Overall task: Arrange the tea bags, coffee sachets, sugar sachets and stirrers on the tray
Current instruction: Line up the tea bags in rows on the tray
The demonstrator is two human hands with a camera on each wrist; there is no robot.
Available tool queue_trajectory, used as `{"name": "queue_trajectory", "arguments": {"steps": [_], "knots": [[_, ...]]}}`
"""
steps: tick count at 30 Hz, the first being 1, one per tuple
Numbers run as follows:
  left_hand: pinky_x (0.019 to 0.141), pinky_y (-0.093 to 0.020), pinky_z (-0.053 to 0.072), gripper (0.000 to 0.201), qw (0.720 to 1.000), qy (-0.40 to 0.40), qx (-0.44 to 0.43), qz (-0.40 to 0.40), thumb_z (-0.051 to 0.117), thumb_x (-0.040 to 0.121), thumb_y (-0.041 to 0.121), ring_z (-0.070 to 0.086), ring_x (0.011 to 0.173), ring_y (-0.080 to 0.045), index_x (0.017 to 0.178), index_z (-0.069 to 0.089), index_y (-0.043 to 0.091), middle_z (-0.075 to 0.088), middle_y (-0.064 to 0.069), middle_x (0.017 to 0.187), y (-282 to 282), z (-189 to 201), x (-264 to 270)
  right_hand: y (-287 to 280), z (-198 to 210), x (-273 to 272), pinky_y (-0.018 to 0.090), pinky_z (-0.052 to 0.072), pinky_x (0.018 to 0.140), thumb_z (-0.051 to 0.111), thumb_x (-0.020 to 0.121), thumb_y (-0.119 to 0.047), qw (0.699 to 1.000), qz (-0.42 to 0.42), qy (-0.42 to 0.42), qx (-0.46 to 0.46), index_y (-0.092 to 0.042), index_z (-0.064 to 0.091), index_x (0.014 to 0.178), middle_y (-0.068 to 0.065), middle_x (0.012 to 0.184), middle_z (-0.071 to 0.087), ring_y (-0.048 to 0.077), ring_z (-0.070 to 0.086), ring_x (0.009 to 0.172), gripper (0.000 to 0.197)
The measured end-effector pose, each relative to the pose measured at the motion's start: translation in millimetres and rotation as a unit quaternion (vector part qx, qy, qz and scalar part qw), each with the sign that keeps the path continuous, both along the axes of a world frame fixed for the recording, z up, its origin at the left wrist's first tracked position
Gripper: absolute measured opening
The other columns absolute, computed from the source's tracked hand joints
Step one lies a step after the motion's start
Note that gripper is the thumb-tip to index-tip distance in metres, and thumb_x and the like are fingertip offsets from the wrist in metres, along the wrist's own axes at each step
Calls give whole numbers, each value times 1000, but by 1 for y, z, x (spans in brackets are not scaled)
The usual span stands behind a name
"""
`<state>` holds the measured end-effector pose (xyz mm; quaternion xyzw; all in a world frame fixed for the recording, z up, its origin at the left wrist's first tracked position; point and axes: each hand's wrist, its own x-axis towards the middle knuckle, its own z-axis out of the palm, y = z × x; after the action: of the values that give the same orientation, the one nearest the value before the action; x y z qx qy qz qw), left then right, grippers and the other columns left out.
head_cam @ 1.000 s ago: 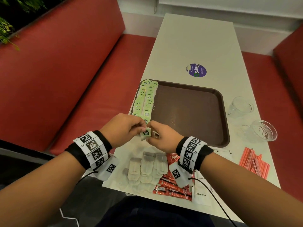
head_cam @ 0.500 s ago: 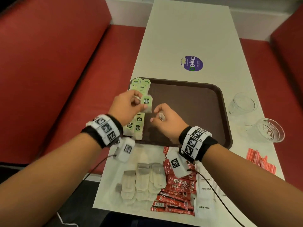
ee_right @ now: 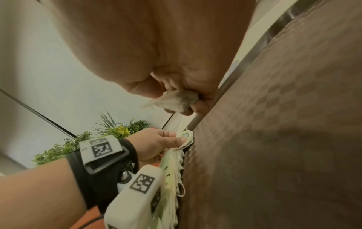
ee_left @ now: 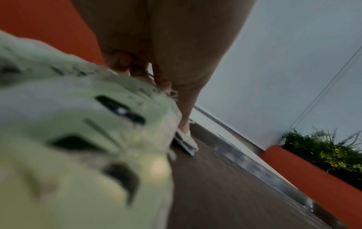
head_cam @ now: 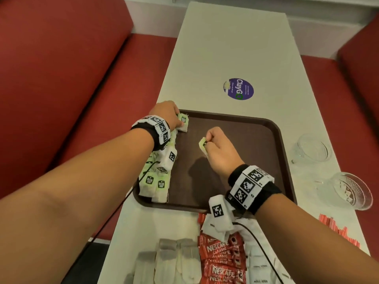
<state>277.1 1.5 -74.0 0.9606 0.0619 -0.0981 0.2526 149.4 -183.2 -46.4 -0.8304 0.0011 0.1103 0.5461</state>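
Note:
A brown tray (head_cam: 264, 128) lies on the white table. Green-tagged tea bags (head_cam: 155, 182) lie in overlapping rows along its left side. My left hand (head_cam: 178, 122) is at the tray's far left corner and pinches one green-tagged tea bag (head_cam: 183, 124) against the tray floor; the right wrist view shows that tea bag (ee_right: 186, 135) too. My right hand (head_cam: 207, 143) hovers over the middle of the tray and pinches another tea bag (head_cam: 202, 144), bunched between thumb and fingers (ee_right: 177, 100). In the left wrist view, the blurred rows of tea bags (ee_left: 82, 139) fill the foreground.
Near the table's front edge lie plain tea bags (head_cam: 176, 261), red Nescafé coffee sachets (head_cam: 222, 257) and white sugar sachets (head_cam: 259, 265). Red stirrers (head_cam: 338, 230) lie at the right edge. Two glass cups (head_cam: 311, 149) (head_cam: 348, 191) stand right of the tray. Red benches flank the table.
Both hands moved forward from the near edge of the tray. The left carried its tea bag to the far left corner. The right now holds a tea bag over the tray's middle.

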Motion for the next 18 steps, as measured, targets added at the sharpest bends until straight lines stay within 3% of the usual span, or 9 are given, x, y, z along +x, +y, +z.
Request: {"name": "queue_trajectory", "arguments": {"steps": [4, 7, 10, 14, 18], "knots": [[79, -34, 54, 26, 999, -46, -3, -1, 83, 71, 37, 64, 86, -15, 87, 63, 31, 68, 9, 89, 5, -3, 0, 1, 0, 13, 31, 45, 58, 51, 92, -3, 999, -4, -32, -10, -19, 40, 103, 4, 87, 54, 14, 48, 66, 22], [90, -35, 49, 16, 994, -12, 58, -96, 80, 74, 42, 63, 93, -13, 84, 73, 31, 70, 14, 91, 0, 3, -5, 0, 4, 19, 40, 56, 68, 53, 88, 1, 1000, -12, -25, -11, -18, 42, 114, 7, 101, 61, 20, 61, 75, 34], [95, -38, 41, 19, 986, 8, 121, -118, 77, 77, 48, 59, 102, -13, 89, 75, 34, 70, 16, 95, -2, 2, -7, 0, 3, 22, 39, 58, 74, 54, 84, 6, 1000, 8, -13, -17, -19, 44, 116, 6, 101, 64, 20, 64, 79, 41], [94, -40, 40, 18, 981, -14, 151, -122, 72, 81, 51, 58, 107, -16, 91, 75, 37, 69, 16, 98, -4, 5, -6, -2, -4, 24, 44, 58, 81, 63, 82, 3, 1000, 16, -22, -13, -23, 57, 103, 3, 90, 69, 27, 67, 85, 34], [91, -40, 44, 31, 986, -76, 97, -108, 57, 89, 57, 59, 102, -19, 91, 74, 31, 71, 9, 96, -4, 12, -21, -5, -11, 29, 51, 60, 76, 77, 80, -6, 999, -44, -26, 1, -27, 64, 84, 0, 80, 70, 16, 66, 74, 25]]}}
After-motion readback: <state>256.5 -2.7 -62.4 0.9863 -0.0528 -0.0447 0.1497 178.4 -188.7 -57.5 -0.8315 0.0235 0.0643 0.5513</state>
